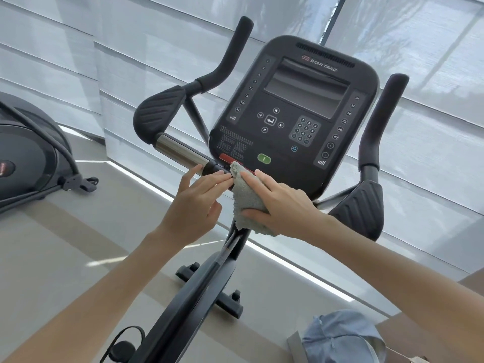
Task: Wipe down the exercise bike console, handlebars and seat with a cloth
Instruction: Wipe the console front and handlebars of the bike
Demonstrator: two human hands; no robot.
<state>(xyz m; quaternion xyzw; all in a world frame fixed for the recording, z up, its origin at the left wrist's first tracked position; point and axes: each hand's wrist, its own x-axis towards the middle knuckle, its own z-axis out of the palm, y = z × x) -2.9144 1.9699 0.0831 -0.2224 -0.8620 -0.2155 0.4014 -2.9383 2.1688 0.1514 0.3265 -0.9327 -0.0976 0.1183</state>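
Nearest, the right hand point(285, 203) pinches the cloth point(247, 200) against the console's point(296, 106) lower edge; the left hand point(195, 195), fingers loosely spread, touches the cloth's top corner. Judging by this, wiping is early — handlebars point(180, 150) remain, and the seat is out of view.

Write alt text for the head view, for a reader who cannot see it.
A person's right hand presses a pale green cloth against the lower edge of an exercise bike console, while the left hand touches the cloth's edge with its fingertips. Black handlebars rise on both sides.
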